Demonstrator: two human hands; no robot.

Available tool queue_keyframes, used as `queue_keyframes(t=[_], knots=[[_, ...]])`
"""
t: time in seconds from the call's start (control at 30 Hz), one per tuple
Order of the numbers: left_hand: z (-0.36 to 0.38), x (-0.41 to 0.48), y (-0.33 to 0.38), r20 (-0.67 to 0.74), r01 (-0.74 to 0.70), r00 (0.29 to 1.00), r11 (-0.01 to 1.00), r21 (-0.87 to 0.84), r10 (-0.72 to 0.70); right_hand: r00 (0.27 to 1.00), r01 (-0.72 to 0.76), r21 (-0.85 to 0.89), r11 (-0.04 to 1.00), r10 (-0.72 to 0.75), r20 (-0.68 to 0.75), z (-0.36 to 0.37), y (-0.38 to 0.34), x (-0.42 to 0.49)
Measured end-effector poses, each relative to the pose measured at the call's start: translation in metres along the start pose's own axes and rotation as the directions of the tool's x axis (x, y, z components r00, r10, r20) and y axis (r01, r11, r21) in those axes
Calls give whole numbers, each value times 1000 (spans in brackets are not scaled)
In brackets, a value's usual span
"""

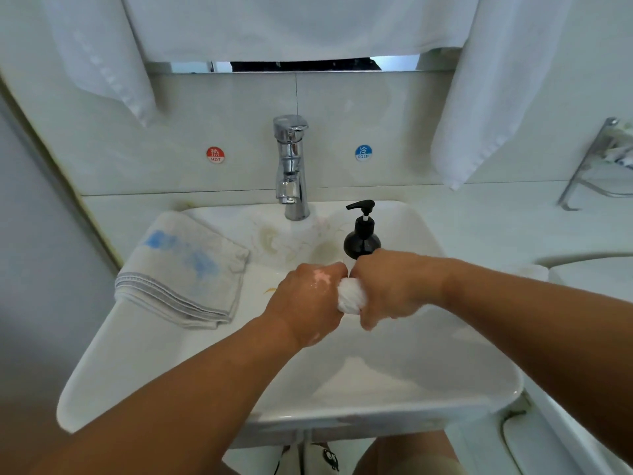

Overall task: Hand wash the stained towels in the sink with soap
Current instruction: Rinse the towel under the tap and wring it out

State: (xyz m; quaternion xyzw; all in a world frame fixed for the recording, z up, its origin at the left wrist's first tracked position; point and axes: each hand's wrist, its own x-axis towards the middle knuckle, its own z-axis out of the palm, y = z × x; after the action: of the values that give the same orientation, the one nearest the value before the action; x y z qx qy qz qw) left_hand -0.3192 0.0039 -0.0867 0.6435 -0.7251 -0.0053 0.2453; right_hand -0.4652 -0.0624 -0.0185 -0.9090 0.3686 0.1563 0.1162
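Both hands' fingers (pixel 368 322) curl tightly round a bunched white towel (pixel 350 297).

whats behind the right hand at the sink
A black soap pump bottle stands behind the right hand gripping the white towel; its pump and round body show, but the hand covers its base.

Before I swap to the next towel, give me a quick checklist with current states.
1. Grip: left hand and right hand both clench the white cloth over the sink: ok.
2. Water: faucet shows no stream: ok.
3. Soap: pump bottle upright behind the hands: ok.
4. Next item: blue-stained towel folded on the sink's left rim, stain showing: not ok.
5. Cleanliness of white cloth: cannot tell, mostly hidden.
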Motion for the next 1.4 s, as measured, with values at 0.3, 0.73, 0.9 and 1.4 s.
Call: queue_keyframes(t=[0.3,0.73,0.9,1.4], knots=[[4,5,11,232,135,959,983,128,-162,873,-46,-389,920,-152,-463,37,6,4],[-14,6,28,325,260,916,965,-36,-234,728,0,-464,886,-318,-608,45,22,13],[-12,1,13,215,246,957,938,-244,-196,615,34,-440,897,-366,-698,42,30,10],[-3,1,2,-61,21,998,996,82,-16,993,12,74,997,-21,120,-8,0,13]])
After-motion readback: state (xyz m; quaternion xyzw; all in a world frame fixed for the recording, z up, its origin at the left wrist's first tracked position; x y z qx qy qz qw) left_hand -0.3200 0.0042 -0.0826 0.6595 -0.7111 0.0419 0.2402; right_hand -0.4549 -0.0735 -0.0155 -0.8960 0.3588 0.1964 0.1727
